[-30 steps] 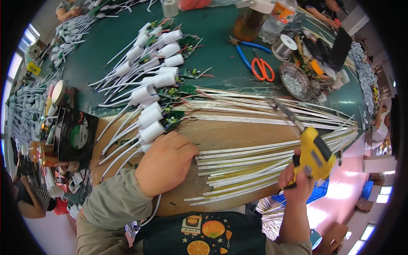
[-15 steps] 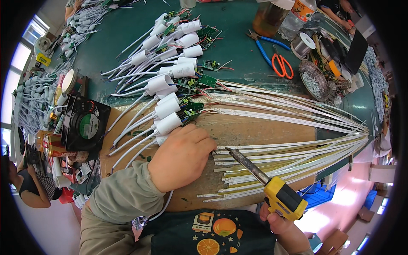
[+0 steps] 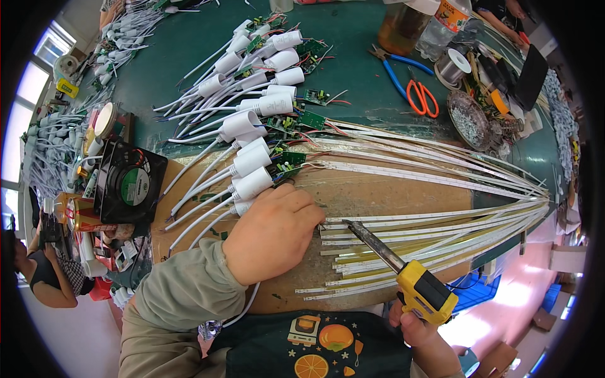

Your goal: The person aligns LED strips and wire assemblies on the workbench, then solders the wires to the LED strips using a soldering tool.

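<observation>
My left hand [image 3: 274,232] is closed, its fingertips pressed together beside the left end of an LED strip [image 3: 378,218]. What they pinch is hidden under the hand. A white plastic cap [image 3: 242,207] on a cable shows just past its knuckles. In my right hand [image 3: 413,329], low on the right, is a yellow and black soldering iron [image 3: 426,293]. Its dark tip points up and left, over the strip ends a short way right of my left fingers. Above my left hand, white caps [image 3: 254,183] with green circuit boards [image 3: 288,161] are wired to more strips [image 3: 403,176].
A black fan [image 3: 131,183] stands at left. Blue-handled pliers [image 3: 403,69], orange-handled scissors [image 3: 422,99], a solder spool [image 3: 452,66] and a metal dish [image 3: 471,120] lie at the far right. More white caps and cables pile up at the far left. A person [image 3: 47,271] is at left.
The soldering iron's tip has shifted slightly right along the strip ends. My left hand keeps its place against the strips. The whole view has moved a little.
</observation>
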`<action>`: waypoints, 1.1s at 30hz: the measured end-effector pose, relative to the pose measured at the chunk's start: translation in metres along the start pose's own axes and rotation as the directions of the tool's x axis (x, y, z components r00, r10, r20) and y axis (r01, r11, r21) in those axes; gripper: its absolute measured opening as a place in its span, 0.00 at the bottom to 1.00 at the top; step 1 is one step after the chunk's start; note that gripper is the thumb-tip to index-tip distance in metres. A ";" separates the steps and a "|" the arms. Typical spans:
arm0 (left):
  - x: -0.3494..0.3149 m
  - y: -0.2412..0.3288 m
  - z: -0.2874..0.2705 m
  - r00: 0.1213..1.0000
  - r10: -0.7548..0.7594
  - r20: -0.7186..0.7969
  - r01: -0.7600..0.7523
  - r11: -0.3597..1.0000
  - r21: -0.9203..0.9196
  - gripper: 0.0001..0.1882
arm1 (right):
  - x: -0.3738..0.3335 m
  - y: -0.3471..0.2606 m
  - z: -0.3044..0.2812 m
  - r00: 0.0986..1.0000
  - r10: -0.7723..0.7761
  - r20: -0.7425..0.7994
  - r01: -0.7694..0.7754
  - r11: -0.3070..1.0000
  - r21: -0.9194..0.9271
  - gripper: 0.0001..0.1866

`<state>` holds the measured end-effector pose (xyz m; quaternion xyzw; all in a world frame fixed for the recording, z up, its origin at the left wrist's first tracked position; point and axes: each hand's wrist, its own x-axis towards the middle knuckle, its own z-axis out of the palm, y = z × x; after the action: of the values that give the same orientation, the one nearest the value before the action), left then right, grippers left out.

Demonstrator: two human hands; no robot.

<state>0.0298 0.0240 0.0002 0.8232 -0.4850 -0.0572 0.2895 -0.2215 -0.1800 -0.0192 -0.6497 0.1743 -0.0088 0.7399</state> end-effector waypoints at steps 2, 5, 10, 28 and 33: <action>0.000 0.000 0.000 1.000 0.001 0.006 -0.001 1.000 0.006 0.08 | -0.001 0.006 0.000 1.000 -0.016 -0.017 0.015 0.999 -0.029 0.20; 0.001 0.000 -0.002 1.000 0.003 0.018 -0.003 1.000 -0.003 0.07 | -0.004 0.012 -0.003 0.999 -0.026 -0.030 0.024 0.997 -0.070 0.32; 0.002 0.002 -0.002 1.000 0.001 0.017 -0.001 0.999 -0.034 0.05 | -0.003 0.013 -0.005 1.000 -0.022 -0.015 0.021 0.997 -0.071 0.32; 0.005 0.002 0.007 0.996 -0.046 -0.077 0.042 0.998 -0.041 0.04 | 0.001 -0.002 0.002 1.000 -0.004 -0.024 0.003 0.999 -0.043 0.10; 0.006 0.003 0.008 0.996 -0.046 -0.080 0.043 0.998 -0.037 0.04 | 0.001 -0.003 0.004 0.999 -0.006 -0.042 0.005 1.000 -0.017 0.10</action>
<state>0.0280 0.0149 -0.0035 0.8301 -0.4535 -0.0389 0.3220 -0.2190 -0.1772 -0.0159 -0.6561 0.1881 -0.0230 0.7305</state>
